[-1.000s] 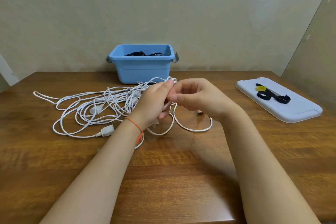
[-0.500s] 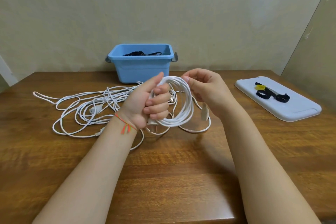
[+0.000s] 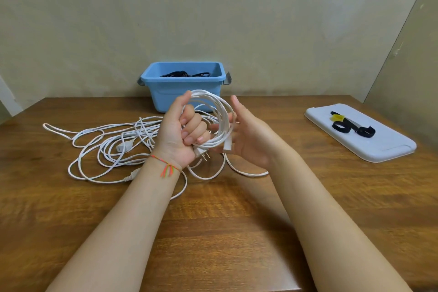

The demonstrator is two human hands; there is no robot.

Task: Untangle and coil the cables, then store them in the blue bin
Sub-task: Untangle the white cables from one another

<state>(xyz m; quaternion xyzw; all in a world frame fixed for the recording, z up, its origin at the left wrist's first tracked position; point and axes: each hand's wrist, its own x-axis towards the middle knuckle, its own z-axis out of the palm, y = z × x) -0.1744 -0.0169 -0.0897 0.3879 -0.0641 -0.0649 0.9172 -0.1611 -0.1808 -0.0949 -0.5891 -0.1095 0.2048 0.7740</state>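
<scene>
Presently: white cable coil (image 3: pixel 214 123) clenched in left hand (image 3: pixel 182 135); right hand (image 3: pixel 248 135) open, cupping beside. Light, limp, springy; best gripped across gathered loops.

table (image 3: pixel 237 232): brown wood grain, fills lower frame | lid (image 3: pixel 388 149): pale plastic, flat at 3 o'clock on the table | straps (image 3: pixel 348 125): black with one yellow, lying on the lid | wall (image 3: pixel 213 19): beige, at 12 o'clock
</scene>
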